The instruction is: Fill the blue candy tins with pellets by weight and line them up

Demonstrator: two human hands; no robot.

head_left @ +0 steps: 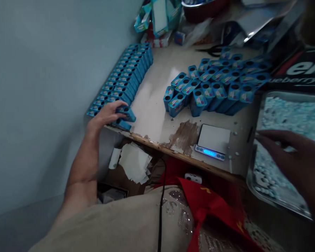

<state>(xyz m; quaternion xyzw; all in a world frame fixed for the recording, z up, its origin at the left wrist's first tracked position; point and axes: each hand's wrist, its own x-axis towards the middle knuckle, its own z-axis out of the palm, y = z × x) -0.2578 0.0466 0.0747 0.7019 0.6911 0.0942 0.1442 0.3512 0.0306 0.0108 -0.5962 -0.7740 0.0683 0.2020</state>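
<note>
My left hand (pixel 109 112) is closed on a small blue box (pixel 127 113) with a dark round hole in its top, at the near end of neat rows of like boxes (pixel 128 75) along the wall. Another blue box (pixel 122 124) lies just below it at the table edge. My right hand (pixel 291 154), dark and blurred, hangs over a metal tray (pixel 252 168) of pale blue and white small pieces (pixel 294 115). Its fingertips point left, near the tray's left rim. Whether they hold a piece cannot be made out.
A looser group of blue boxes (pixel 212 82) stands mid-table. In front of it sits a small scale (pixel 214 140) with a lit display. Black scissors (pixel 212 50), opened blue cartons (pixel 160 17) and a dark red bowl (pixel 204 10) are at the back. Papers (pixel 135 162) lie below the worn table edge.
</note>
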